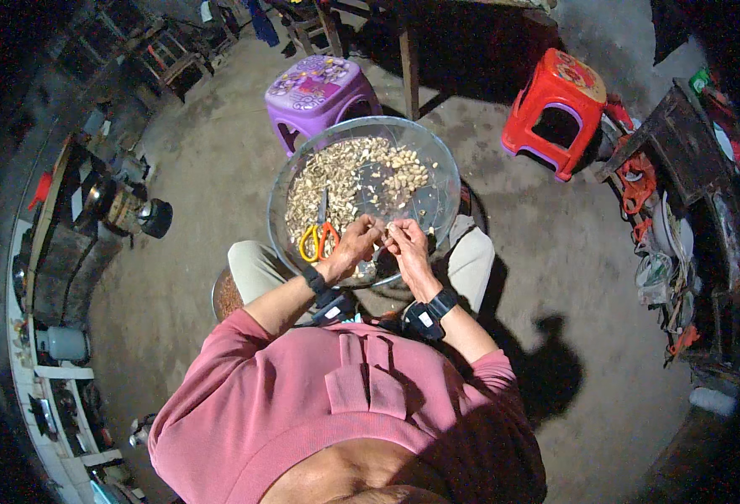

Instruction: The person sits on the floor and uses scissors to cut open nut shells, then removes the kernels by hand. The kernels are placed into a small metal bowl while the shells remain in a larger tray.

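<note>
My left hand [358,244] and my right hand [410,244] meet fingertip to fingertip over the near part of a wide, round, clear basin [273,189]. Pinched between them is a small pale piece, apparently a peanut, mostly hidden by the fingers. Broken peanut shells [310,189] heap up on the basin's left side. Whole unshelled peanuts [406,173] lie in a smaller pile at the upper right. Scissors [317,239] with one yellow and one orange handle rest on the shells, blades pointing away, just left of my left hand.
A bowl of reddish kernels [227,299] stands low by my left knee. Beyond the basin are a purple plastic stool [319,88] and a wooden table leg [409,75]. A red stool [549,107] stands farther right. Bags and dishes [666,233] crowd the right side; a gas cylinder [67,344] stands left.
</note>
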### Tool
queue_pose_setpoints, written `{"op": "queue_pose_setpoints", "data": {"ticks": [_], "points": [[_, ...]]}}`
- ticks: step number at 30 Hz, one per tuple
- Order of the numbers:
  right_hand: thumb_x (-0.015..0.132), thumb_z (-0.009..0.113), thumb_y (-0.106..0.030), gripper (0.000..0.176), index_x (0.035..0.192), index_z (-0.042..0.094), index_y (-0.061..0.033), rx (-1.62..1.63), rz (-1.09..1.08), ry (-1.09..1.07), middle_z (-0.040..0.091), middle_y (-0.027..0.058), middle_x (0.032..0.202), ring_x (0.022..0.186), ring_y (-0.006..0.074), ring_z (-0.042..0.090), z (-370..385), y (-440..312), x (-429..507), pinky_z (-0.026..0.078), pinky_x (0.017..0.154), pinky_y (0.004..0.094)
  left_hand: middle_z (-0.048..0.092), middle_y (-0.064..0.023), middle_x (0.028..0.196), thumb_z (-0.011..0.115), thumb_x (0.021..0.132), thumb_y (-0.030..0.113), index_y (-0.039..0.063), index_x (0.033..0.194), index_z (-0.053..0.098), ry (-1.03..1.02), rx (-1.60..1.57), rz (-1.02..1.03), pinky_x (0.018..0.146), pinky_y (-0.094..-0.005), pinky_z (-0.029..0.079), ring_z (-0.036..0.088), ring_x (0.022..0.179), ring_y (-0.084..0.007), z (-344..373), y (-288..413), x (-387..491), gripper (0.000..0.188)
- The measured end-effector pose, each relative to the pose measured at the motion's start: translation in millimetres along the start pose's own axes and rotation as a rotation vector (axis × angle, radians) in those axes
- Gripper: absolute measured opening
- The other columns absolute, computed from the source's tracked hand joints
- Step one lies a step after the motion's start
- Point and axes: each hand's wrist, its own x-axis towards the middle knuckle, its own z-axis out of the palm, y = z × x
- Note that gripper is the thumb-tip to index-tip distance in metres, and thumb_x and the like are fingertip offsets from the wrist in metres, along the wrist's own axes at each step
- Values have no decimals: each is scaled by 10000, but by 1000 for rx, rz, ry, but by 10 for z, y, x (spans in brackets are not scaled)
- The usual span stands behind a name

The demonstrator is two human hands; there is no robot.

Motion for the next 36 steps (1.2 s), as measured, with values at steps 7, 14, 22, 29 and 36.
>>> {"op": "queue_pose_setpoints", "data": {"ticks": [7, 14, 22, 29, 36], "points": [[899, 562, -151, 99, 938, 504, -80, -175, 160, -70, 531, -9, 788, 615, 42, 481, -20, -5, -28, 366, 502, 159, 544, -22, 891, 518, 912, 344, 107, 1146, 482, -66, -328, -145, 635, -246, 450, 552, 767, -111, -256, -144, -118, 335], [888, 573, -145, 109, 943, 503, -82, -150, 176, -87, 524, -17, 781, 616, 42, 475, -16, 47, -43, 368, 519, 172, 523, -115, 1067, 348, 970, 189, 66, 1285, 352, 171, -662, -306, 858, -371, 515, 561, 946, -227, -360, -461, -67, 338], [878, 583, -120, 89, 921, 519, -76, -87, 204, -60, 514, -8, 775, 608, 59, 475, -47, 70, -19, 374, 512, 188, 477, -178, 1086, 291, 978, 152, 39, 1146, 438, 166, -970, -237, 849, -441, 506, 529, 957, -289, -658, -871, 21, 250], [882, 580, -130, 98, 928, 518, -69, -73, 220, -49, 534, -4, 779, 615, 57, 479, -63, 95, -7, 387, 520, 185, 491, -174, 1094, 268, 984, 136, 48, 1176, 417, 273, -877, -263, 869, -409, 512, 553, 969, -283, -539, -622, -39, 259], [882, 584, -138, 103, 929, 520, -74, -67, 215, -51, 543, -1, 786, 621, 55, 476, -73, 111, -20, 387, 530, 181, 505, -168, 1108, 318, 976, 131, 35, 1146, 445, 228, -805, -114, 882, -415, 506, 546, 1025, -291, -598, -499, 9, 232]]}}
